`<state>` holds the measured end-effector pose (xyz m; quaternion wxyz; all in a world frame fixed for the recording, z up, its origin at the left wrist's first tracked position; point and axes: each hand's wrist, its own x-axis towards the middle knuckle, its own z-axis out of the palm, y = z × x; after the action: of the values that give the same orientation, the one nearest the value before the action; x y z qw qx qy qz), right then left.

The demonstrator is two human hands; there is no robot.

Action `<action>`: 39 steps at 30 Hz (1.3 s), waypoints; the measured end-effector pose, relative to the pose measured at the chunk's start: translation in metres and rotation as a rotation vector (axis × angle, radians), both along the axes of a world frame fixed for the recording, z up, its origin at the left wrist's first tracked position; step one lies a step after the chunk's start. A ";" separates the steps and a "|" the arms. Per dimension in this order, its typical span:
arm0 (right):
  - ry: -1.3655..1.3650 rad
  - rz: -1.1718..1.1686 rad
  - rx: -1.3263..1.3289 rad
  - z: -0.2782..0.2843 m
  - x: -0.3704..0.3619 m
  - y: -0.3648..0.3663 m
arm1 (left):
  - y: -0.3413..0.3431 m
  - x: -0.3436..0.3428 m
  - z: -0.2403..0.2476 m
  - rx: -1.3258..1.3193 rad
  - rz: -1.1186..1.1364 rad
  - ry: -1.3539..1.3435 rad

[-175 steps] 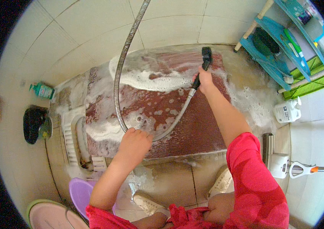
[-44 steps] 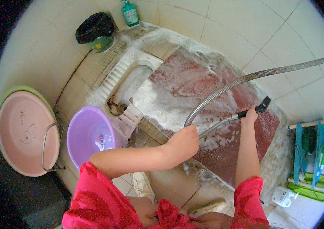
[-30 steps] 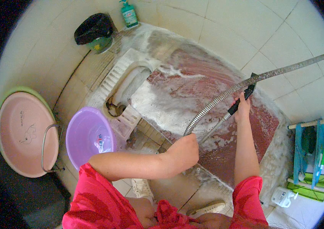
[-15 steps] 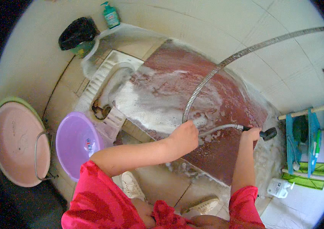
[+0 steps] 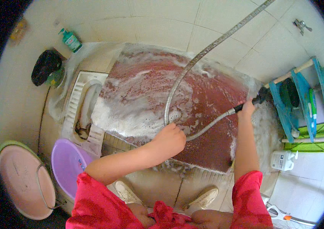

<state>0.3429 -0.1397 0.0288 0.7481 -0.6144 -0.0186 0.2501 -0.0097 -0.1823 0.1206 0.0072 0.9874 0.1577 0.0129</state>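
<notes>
My left hand [image 5: 171, 140] is closed around a flexible metal shower hose [image 5: 185, 72], which arches up past the wall on the right. From that fist the hose loops across to my right hand [image 5: 246, 110], whose fingers wrap the black handle of a shower head [image 5: 261, 95]. The shower head points away over the mat's right end; any spray is too blurred to make out. Beneath both hands lies a wet dark-red mat [image 5: 207, 126], with white foam [image 5: 120, 118] thickest on its left part.
The mat's left edge meets a white squat toilet [image 5: 76, 103]. Left of me stand a purple basin [image 5: 64, 164] and a pink basin [image 5: 22, 175]. A black-lined bin [image 5: 46, 68] and green pump bottle [image 5: 71, 41] are at the far left. Right are a blue rack [image 5: 301, 103] and white jug [image 5: 283, 160].
The view has shifted, so the mat and toilet sit further left. My right hand has moved the shower head farther from me; my left hand keeps its hold on the hose.
</notes>
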 end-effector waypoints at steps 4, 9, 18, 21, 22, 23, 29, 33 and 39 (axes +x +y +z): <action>-0.022 0.097 0.038 0.005 -0.027 0.030 | -0.003 -0.014 0.011 -0.020 0.025 0.027; -0.106 0.178 0.006 0.009 -0.066 0.067 | 0.006 -0.039 0.026 0.024 0.069 0.164; -0.127 0.398 -0.054 0.021 -0.154 0.114 | 0.014 -0.089 0.042 0.022 0.161 0.237; -0.138 0.498 -0.086 0.022 -0.179 0.122 | 0.010 -0.097 0.050 0.011 0.179 0.271; -0.159 0.531 -0.104 0.021 -0.187 0.123 | 0.009 -0.099 0.053 0.013 0.171 0.286; -0.176 0.560 -0.126 0.021 -0.193 0.124 | 0.008 -0.100 0.055 0.023 0.155 0.299; -0.101 0.769 -0.055 0.020 -0.205 0.113 | 0.001 -0.100 0.058 -0.034 0.145 0.350; -0.032 0.684 -0.023 0.011 -0.178 0.085 | -0.003 -0.091 0.050 -0.075 0.100 0.241; 0.137 0.254 -0.097 -0.016 -0.085 -0.009 | -0.014 -0.064 0.030 -0.061 0.027 0.205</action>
<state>0.2575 -0.1483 0.0128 0.6795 -0.6239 -0.0327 0.3847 -0.0733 -0.1968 0.1506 0.0209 0.9806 0.1711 -0.0929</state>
